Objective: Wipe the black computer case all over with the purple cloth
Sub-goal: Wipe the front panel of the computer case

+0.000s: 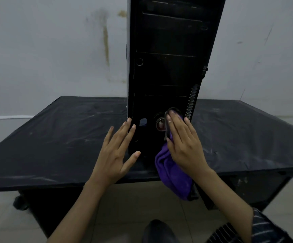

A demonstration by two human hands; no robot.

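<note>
Tall black metal computer case (166,67) stands upright on a dusty black table (63,137), centre frame toward 12 o'clock. Right hand (182,142), fingers straight, presses a soft purple cloth (172,174) flat on the case's lower front, approx 5 o'clock; cloth tail hangs below. Left hand (117,151), fingers spread, steadies the case edge at 7 o'clock. Step: wiping the front's lower part. Next prob. needs strokes upward, then sides & top.

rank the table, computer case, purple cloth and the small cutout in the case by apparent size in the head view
1. table
2. computer case, cut off at the frame's top
3. purple cloth, partly under the right hand
4. small cutout
</note>
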